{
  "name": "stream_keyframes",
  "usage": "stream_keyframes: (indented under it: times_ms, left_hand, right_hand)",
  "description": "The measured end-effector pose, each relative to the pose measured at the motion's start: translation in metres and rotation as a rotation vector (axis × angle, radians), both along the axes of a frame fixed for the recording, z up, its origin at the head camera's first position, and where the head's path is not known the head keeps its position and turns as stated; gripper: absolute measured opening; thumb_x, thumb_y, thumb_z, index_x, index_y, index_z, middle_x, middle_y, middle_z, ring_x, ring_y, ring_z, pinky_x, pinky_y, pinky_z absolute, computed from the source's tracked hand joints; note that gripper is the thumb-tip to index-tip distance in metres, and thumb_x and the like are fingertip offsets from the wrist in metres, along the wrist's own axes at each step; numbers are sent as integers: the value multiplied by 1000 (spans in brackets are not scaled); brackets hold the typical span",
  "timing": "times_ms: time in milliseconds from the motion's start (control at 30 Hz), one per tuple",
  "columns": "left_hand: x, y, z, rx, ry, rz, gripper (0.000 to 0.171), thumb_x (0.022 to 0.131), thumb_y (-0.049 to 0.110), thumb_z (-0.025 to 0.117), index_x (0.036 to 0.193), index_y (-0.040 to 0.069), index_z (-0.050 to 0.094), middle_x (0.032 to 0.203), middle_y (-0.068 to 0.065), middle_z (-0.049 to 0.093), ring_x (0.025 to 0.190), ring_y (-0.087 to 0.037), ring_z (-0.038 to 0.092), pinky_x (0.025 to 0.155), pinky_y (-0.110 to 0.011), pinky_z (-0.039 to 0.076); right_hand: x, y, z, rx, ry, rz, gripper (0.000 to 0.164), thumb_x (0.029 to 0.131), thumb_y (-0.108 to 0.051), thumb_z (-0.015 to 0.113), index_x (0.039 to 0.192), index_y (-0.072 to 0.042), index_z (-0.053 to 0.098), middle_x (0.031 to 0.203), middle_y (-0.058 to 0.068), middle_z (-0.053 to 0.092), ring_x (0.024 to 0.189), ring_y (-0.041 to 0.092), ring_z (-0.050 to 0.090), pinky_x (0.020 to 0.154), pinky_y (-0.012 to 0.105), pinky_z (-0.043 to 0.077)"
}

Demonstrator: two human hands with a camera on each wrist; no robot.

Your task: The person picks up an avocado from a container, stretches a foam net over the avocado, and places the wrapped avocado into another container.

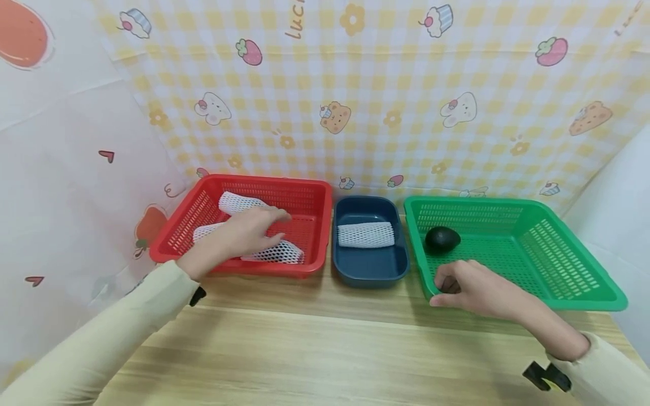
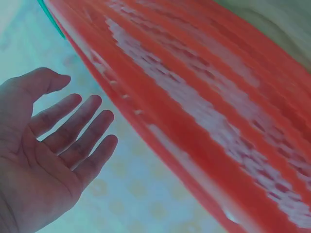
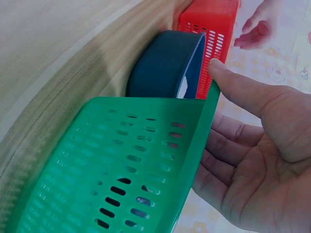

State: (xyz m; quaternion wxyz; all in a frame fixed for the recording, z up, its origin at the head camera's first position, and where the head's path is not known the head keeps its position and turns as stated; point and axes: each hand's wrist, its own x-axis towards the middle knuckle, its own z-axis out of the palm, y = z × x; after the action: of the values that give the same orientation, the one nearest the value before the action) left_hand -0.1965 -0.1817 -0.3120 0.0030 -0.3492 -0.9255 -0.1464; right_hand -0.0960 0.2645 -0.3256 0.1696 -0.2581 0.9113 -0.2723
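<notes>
My left hand [image 1: 249, 230] is over the red basket [image 1: 325, 225], its fingers loosely spread with nothing in them. Beneath it lie white foam fruit nets [image 1: 241, 202], partly covered by the hand and forearm. At the front left corner of the green basket [image 1: 584, 242], my right hand [image 1: 472, 288] pinches the rim, thumb outside and fingers curled over inside. The right wrist view shows the thumb at the green rim [image 3: 197, 155] and the fingertips hidden behind it. A dark avocado [image 1: 442, 240] lies inside that basket, just behind the right hand.
Between the two baskets stands a dark blue tub [image 1: 370, 270] with one white foam net [image 1: 365, 234] in it. All three stand on a wooden table [image 1: 315, 349], against a yellow checked cloth [image 1: 370, 73] at the back. White cloth hangs on both sides.
</notes>
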Motion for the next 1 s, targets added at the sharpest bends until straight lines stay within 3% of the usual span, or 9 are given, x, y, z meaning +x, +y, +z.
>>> stream_keyframes:
  times_ms: [267, 467, 600, 833, 1000]
  left_hand:
    - [12, 49, 6, 7, -14, -47, 50, 86, 22, 82, 132, 9, 66, 118, -7, 68, 98, -20, 65, 79, -38, 59]
    - [16, 83, -2, -5, 21, -166, 46, 88, 26, 80, 130, 13, 67, 120, -3, 68, 98, -15, 63, 78, -33, 57]
    - [21, 106, -9, -55, -7, -235, 42, 92, 28, 77, 130, 14, 67, 119, -1, 68, 96, -13, 63, 75, -28, 56]
    - [33, 134, -25, -195, -108, -262, 43, 91, 26, 79, 131, 13, 68, 118, -4, 69, 98, -16, 64, 77, -30, 57]
    - [38, 140, -33, -210, -147, -248, 42, 90, 20, 80, 130, 13, 70, 111, -3, 70, 90, -14, 64, 77, -29, 57]
  right_hand:
    - [0, -1, 1, 6, -4, 3, 22, 93, -29, 76, 84, -16, 61, 65, -13, 58, 56, 5, 50, 54, 26, 42]
    - [1, 0, -1, 0, -4, 0, 24, 92, -28, 76, 82, -16, 59, 61, -13, 52, 53, 3, 43, 52, 25, 37]
    - [2, 0, -1, 2, 8, 1, 21, 92, -25, 76, 83, -16, 60, 61, -13, 52, 53, 3, 42, 52, 25, 37]
    - [2, 0, 0, 6, 6, 8, 19, 93, -25, 76, 84, -16, 61, 62, -12, 55, 54, 3, 45, 53, 26, 39]
    - [1, -1, 2, 14, 1, 5, 19, 93, -23, 76, 83, -16, 61, 63, -12, 55, 54, 4, 46, 53, 26, 39]
